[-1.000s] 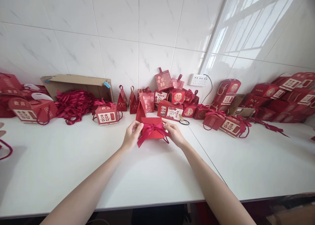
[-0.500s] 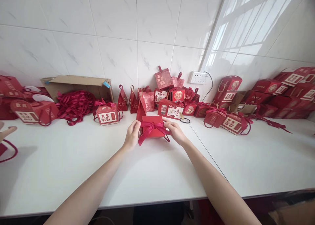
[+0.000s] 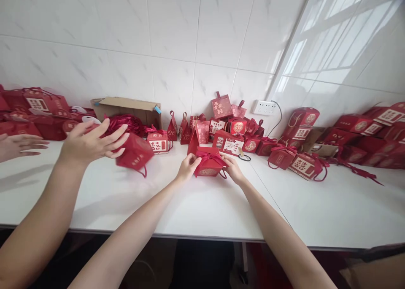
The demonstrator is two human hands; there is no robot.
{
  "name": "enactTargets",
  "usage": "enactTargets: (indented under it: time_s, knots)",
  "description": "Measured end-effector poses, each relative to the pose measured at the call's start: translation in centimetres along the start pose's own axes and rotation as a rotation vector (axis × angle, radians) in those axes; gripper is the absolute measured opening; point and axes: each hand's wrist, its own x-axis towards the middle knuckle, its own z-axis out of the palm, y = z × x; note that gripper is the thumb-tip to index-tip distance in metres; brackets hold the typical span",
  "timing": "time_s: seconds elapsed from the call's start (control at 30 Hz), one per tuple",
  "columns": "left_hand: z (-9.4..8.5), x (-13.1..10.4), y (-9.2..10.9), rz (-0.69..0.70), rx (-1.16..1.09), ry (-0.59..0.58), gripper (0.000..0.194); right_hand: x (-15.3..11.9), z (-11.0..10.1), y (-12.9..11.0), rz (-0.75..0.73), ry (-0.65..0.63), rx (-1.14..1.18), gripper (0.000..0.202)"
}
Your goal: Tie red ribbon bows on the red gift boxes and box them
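Observation:
A small red gift box (image 3: 209,169) with a ribbon bow on top stands on the white table (image 3: 221,213) in front of me. My left hand (image 3: 188,167) grips its left side, thumb at the ribbon. On the opposite side, my right hand (image 3: 233,169) holds the box and the ribbon end. A dark red cord handle hangs at the lower right of the box. Right behind it rises a pointed red box, partly hidden. A red box with a white label (image 3: 228,143) lies just beyond.
At left, another person's hands (image 3: 91,143) reach over the table beside a blurred red box (image 3: 135,152). Red boxes line the tiled wall, with a cardboard box (image 3: 126,104) of ribbon behind. A power strip (image 3: 264,107) is on the wall.
The view has shifted left. The other person's hands have come further in, and a blurred red box now shows near them. The box in my hands has tilted, showing its gold-printed front.

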Motion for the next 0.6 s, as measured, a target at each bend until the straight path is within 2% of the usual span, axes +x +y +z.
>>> enactTargets:
  time_s: [0.07, 0.1, 0.13, 0.17, 0.2, 0.27, 0.37, 0.43, 0.47, 0.5, 0.6]
  knots:
    - [-6.2, 0.7, 2.2, -0.039, -0.082, 0.054, 0.042, -0.2, 0.0, -0.1, -0.031, -0.025, 0.002, 0.035]
    - [-8.1, 1.0, 2.7, -0.035, -0.097, 0.047, 0.042, -0.2, -0.1, -0.1, -0.044, -0.043, 0.003, 0.035]
    - [-8.9, 1.2, 2.9, 0.021, -0.097, 0.065, 0.042, -0.3, -0.2, 0.1, -0.050, -0.060, 0.002, 0.034]
    - [-8.6, 1.3, 2.6, 0.093, -0.075, 0.073, 0.043, -0.4, -0.4, 0.3, -0.046, -0.079, 0.000, 0.032]
    - [-7.2, 1.2, 2.0, 0.173, -0.043, 0.083, 0.044, -0.5, -0.7, 0.6, -0.032, -0.098, -0.003, 0.029]
    - [-1.9, 1.1, -0.3, 0.288, 0.051, 0.060, 0.047, -0.8, -1.1, 1.2, 0.001, -0.132, -0.015, 0.026]
    - [7.8, 1.0, -6.0, 0.264, 0.118, -0.059, 0.041, -1.1, -1.8, 1.5, -0.046, -0.178, -0.023, 0.043]
    - [12.5, 1.2, -9.8, 0.236, 0.152, -0.127, 0.039, -1.3, -2.3, 1.2, -0.105, -0.216, -0.029, 0.063]
    - [13.9, 1.2, -11.2, 0.243, 0.182, -0.213, 0.036, -1.3, -2.5, 0.9, -0.121, -0.237, -0.048, 0.070]
    - [14.8, 1.3, -12.2, 0.247, 0.185, -0.239, 0.033, -1.3, -2.6, 0.6, -0.127, -0.257, -0.079, 0.075]
    - [15.0, 1.7, -13.2, 0.246, 0.170, -0.288, 0.027, -1.6, -3.0, -0.3, -0.102, -0.300, -0.225, 0.081]
